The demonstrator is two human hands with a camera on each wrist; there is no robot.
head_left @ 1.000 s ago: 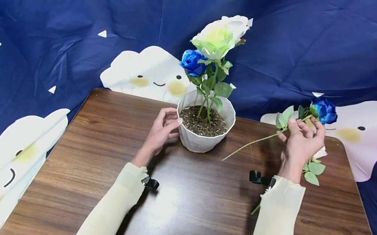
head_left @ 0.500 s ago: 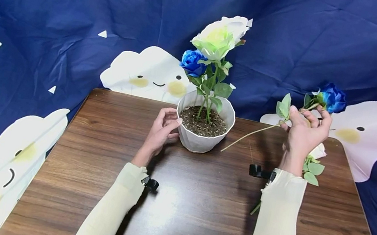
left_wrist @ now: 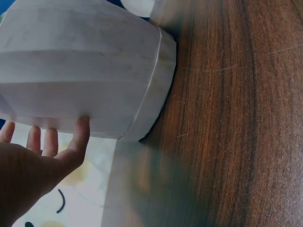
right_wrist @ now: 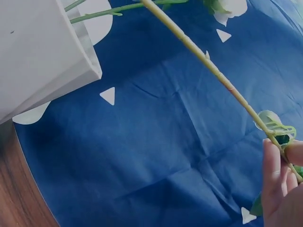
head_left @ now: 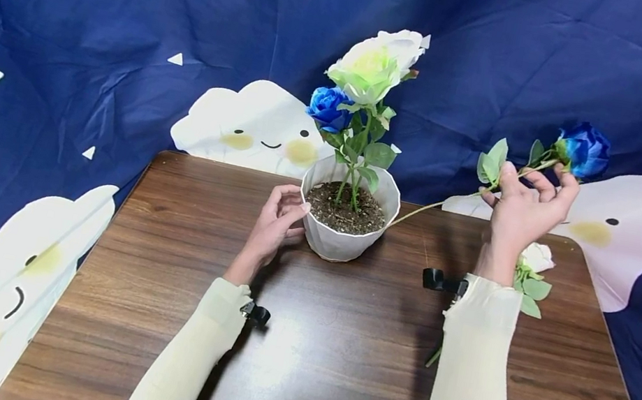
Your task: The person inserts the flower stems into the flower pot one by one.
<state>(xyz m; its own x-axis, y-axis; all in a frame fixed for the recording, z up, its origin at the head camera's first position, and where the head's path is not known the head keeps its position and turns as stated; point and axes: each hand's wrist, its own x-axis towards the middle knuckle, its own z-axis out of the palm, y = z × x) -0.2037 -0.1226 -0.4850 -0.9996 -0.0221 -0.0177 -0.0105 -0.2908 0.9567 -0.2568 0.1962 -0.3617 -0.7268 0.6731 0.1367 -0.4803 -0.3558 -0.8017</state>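
Observation:
A white faceted flowerpot [head_left: 335, 245] filled with dark soil [head_left: 334, 215] stands near the table's far edge. Planted in it are a blue rose [head_left: 328, 108] and a taller white-green rose [head_left: 368, 70]. Against the pot's left side, the fingertips of my left hand [head_left: 270, 230] touch the wall, which the left wrist view also shows. My right hand [head_left: 526, 209] pinches the stem of a second blue rose [head_left: 585, 151], raised to the right of the pot. Its bare stem [right_wrist: 213, 68] slants down leftward, and the stem's tip appears by the pot's right rim in the head view.
On the brown wooden table [head_left: 330, 371], a white rose [head_left: 538, 256] with green leaves lies partly under my right forearm. Behind the table hangs a dark blue cloth [head_left: 479, 56] printed with clouds and white triangles.
My right hand has risen and moved slightly right with the blue rose. The stem's lower end has lifted to the pot's right rim. My left hand stays at the pot.

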